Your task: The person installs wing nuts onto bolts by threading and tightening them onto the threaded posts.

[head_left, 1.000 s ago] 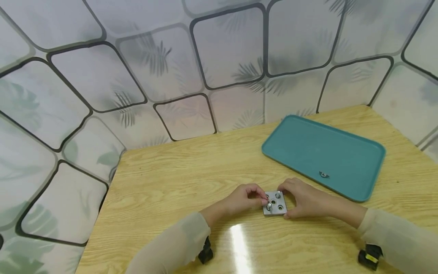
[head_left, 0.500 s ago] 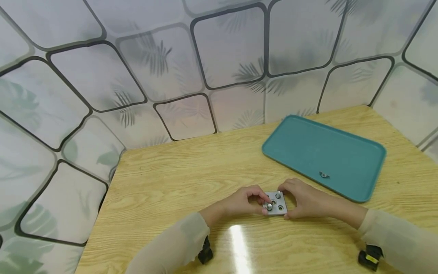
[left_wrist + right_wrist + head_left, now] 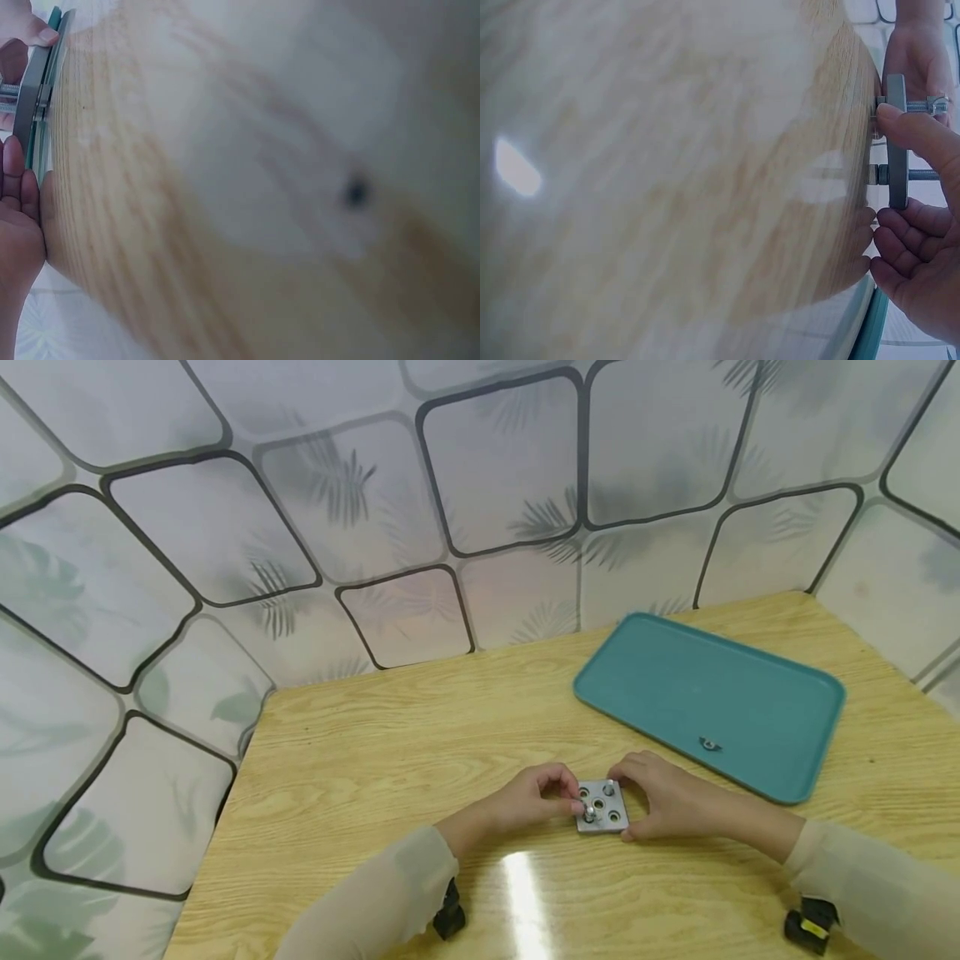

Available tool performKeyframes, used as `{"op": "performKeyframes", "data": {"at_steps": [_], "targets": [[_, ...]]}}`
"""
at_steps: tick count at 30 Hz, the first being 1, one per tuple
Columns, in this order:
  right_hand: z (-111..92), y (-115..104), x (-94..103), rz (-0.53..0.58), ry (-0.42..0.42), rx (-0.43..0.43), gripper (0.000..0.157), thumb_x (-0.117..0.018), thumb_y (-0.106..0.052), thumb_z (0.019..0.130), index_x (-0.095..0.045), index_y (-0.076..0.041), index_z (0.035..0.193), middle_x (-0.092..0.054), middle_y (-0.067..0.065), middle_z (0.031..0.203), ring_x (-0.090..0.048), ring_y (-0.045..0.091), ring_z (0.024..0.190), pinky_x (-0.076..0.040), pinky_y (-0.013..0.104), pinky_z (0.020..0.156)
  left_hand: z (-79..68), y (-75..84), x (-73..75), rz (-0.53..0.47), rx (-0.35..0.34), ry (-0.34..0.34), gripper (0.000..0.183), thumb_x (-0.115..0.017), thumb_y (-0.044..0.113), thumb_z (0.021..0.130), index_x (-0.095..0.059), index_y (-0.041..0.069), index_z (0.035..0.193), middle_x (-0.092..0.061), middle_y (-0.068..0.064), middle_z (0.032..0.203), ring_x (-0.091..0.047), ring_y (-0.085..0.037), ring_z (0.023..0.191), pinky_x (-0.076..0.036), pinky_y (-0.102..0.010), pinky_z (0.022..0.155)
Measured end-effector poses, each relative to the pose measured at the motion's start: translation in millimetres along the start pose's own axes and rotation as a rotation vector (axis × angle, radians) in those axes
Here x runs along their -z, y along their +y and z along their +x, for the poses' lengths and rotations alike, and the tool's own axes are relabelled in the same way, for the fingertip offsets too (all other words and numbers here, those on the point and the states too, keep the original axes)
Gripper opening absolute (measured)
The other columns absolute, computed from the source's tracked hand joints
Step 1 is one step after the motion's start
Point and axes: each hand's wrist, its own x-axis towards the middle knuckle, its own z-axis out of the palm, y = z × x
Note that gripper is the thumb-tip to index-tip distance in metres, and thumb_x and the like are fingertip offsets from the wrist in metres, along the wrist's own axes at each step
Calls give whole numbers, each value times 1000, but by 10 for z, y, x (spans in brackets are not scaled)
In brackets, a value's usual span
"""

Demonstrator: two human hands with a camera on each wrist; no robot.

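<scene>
A square metal plate [image 3: 602, 827] with several holes stands close over the wooden table on bolt heads, seen edge-on in the right wrist view. Two threaded bolts rise through it: a bare bolt [image 3: 609, 787] at the far right corner and another bolt [image 3: 919, 106] at the near left, carrying a wing nut [image 3: 589, 813]. My left hand [image 3: 534, 795] pinches at this wing nut with thumb and forefinger. From the right, my right hand [image 3: 671, 795] grips the plate's edges, thumb at the near side and fingers at the far side.
A teal tray [image 3: 750, 685] lies on the table [image 3: 360, 777] behind and right of the hands. One loose wing nut [image 3: 709, 744] sits in it near the front edge. A patterned curtain-like backdrop [image 3: 510, 468] surrounds the table's back and sides.
My left forefinger reached forward over the wing nut half a second ago, and has now drawn back beside the thumb at the plate's left edge. The right hand keeps its grip.
</scene>
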Motion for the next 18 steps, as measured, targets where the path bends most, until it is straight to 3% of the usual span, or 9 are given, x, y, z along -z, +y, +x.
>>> {"op": "performKeyframes", "data": {"at_steps": [6,13,18], "targets": [[-7,-1,-8,-2,2,-10,59,-84,-37,66,-59,-5,109,-59,-1,104,-54,22,100,-46,43,86,-2,-12,7,-3,-10,-30,14,-64,9,90,-64,1,101,-61,0,96,-53,-1,88,-43,-17,82],[-6,0,-16,6,-14,-23,59,-84,-35,66,-59,-4,111,-59,1,106,-54,23,102,-46,44,87,-9,-20,28,40,-16,-85,28,-75,9,81,-67,8,108,-60,5,99,-53,-2,92,-43,-19,87],[-5,12,-17,3,-20,-26,60,-84,-35,67,-59,-4,111,-59,1,106,-54,23,103,-46,44,86,1,-37,34,48,-39,-85,25,-72,8,83,-66,6,107,-62,-1,104,-53,0,93,-43,-20,88]]}}
